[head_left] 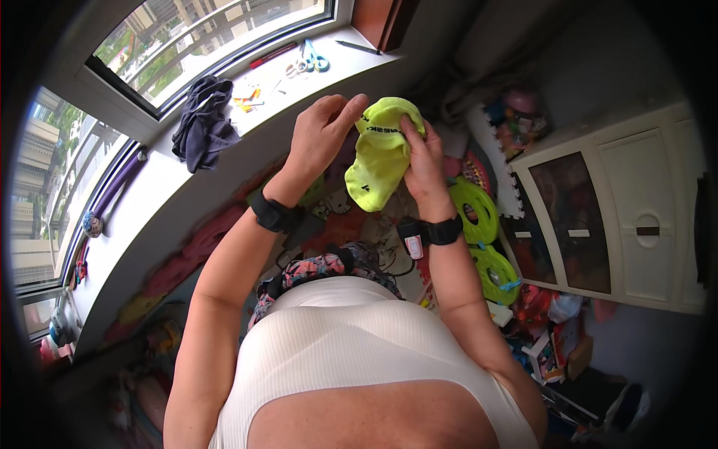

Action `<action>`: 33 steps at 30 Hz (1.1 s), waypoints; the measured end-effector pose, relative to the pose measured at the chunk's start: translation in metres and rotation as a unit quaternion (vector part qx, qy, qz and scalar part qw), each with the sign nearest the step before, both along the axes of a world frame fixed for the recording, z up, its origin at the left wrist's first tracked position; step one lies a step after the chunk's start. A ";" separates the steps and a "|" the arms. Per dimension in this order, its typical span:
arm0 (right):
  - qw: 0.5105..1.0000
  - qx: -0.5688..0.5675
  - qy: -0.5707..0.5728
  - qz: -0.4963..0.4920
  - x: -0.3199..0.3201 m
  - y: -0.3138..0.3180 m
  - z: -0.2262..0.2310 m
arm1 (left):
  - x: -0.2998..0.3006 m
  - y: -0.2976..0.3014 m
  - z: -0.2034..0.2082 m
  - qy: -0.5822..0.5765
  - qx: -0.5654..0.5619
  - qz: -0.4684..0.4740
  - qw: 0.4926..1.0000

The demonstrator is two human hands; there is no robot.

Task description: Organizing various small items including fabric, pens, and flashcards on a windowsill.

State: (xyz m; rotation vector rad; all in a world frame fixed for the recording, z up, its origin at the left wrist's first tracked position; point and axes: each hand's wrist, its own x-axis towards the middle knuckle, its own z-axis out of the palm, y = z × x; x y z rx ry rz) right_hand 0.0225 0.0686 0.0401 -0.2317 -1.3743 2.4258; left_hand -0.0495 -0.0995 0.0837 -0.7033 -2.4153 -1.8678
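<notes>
A neon yellow-green sock (385, 146) with dark lettering hangs in front of me. My right hand (425, 161) is closed on its upper right edge, thumb on the front and the other fingers behind. Close by the sock's upper left edge is my left hand (323, 135), fingers loosely bent and thumb held apart. Nothing shows in that hand; whether its thumb tip touches the fabric is unclear. Dark bands with small devices circle both wrists.
A crumpled dark cloth (203, 123) lies on the white windowsill (161, 183), near blue-handled scissors (315, 58), a red marker (273, 55) and a black pen (359, 47). At right stands a pale drawer cabinet (636, 217), with green plastic pieces (479, 213) beside it. Clutter covers the floor.
</notes>
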 end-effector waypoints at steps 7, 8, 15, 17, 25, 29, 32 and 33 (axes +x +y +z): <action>1.000 0.018 0.006 -0.013 -0.013 -0.014 0.005 | 0.011 -0.010 -0.005 -0.054 -0.043 0.054 0.996; 1.000 0.006 0.013 -0.021 -0.015 -0.016 0.006 | 0.008 -0.016 -0.007 -0.087 -0.052 0.062 0.993; 0.998 0.052 0.031 -0.025 -0.018 -0.039 0.008 | 0.029 -0.005 -0.013 -0.405 0.377 -0.123 0.824; 0.997 0.064 0.052 -0.006 -0.020 -0.044 0.003 | 0.023 -0.004 -0.016 -0.416 0.403 -0.129 0.805; 0.997 0.058 0.032 0.026 -0.022 -0.056 0.000 | 0.016 -0.008 -0.023 -0.461 0.363 -0.051 0.808; 0.999 0.030 -0.001 -0.011 -0.029 -0.058 -0.003 | 0.021 -0.008 -0.025 -0.442 0.399 0.032 0.803; 0.999 0.016 0.003 -0.042 -0.032 -0.063 0.000 | 0.031 -0.006 -0.015 -0.341 0.406 0.064 0.845; 0.999 0.016 0.003 -0.041 -0.033 -0.063 0.000 | 0.030 -0.006 -0.017 -0.341 0.407 0.066 0.845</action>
